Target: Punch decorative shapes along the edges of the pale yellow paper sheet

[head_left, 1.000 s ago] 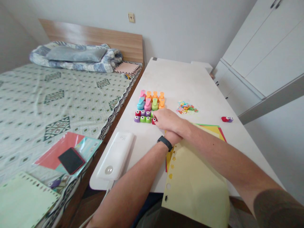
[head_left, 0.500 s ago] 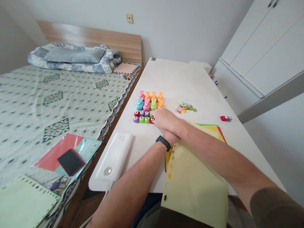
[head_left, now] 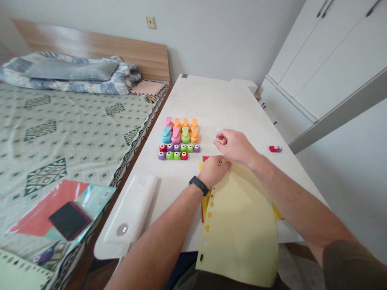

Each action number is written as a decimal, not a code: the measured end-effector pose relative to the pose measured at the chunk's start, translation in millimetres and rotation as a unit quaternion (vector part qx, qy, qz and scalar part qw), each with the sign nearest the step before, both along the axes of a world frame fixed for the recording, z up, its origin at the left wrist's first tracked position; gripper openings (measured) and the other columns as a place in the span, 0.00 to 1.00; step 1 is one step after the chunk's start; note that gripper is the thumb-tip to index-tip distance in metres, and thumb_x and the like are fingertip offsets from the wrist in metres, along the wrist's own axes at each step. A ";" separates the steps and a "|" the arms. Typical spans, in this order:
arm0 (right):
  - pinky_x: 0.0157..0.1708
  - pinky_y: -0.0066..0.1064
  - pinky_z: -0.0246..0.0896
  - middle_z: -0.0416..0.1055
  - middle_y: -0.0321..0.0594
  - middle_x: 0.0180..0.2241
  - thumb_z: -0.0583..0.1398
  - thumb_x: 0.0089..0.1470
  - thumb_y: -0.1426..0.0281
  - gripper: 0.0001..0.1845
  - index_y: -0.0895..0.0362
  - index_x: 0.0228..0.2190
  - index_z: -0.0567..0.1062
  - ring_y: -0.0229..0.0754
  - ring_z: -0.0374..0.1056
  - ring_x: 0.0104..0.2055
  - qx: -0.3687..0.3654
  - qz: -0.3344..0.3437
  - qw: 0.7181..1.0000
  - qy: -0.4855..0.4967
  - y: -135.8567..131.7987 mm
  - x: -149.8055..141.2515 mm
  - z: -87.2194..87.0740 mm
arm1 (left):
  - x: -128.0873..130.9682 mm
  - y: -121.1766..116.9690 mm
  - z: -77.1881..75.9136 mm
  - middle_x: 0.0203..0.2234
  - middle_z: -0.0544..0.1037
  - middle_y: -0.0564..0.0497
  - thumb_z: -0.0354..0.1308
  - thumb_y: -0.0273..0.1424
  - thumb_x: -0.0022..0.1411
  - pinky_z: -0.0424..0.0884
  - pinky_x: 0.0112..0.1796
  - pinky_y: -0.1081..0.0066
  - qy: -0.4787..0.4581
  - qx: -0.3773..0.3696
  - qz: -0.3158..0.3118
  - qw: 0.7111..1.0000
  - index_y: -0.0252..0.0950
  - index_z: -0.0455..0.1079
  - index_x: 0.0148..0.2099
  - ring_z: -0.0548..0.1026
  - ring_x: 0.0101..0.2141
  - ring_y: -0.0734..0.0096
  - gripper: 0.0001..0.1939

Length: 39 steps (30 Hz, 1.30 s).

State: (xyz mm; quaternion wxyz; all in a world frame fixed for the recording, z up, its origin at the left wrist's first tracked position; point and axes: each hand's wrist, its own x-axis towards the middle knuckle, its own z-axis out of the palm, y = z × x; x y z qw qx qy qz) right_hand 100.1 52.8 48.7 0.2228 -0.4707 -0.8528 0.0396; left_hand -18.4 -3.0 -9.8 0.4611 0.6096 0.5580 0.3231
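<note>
While the left hand [head_left: 212, 171] grips the yellow sheet [head_left: 242, 225] at its far edge, the right hand [head_left: 238, 148] is beside paper cut-outs [head_left: 224, 141].
Its fingers curl narrowly, contents unclear; firm left pressure should steady the sheet, right of the craft punches [head_left: 176, 136] on the worktop [head_left: 211, 100].

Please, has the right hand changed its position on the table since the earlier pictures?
Yes. The right hand has moved to the right: it was close beside the orange punches, and now there is a clear gap between them.

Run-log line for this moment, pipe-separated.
left hand: on sheet | right hand: by paper bits | punches: mostly in rows | red punch: at right
</note>
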 end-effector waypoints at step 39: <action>0.32 0.31 0.60 0.79 0.39 0.40 0.64 0.48 0.67 0.11 0.54 0.36 0.73 0.38 0.68 0.30 -0.149 -0.077 0.974 0.153 -30.0 104.0 -33.2 | -0.2 -2.3 -11.2 0.35 0.83 0.46 0.61 0.45 0.60 0.72 0.25 0.72 -0.108 -0.076 -0.044 0.990 0.34 0.76 0.44 0.80 0.28 0.65 0.19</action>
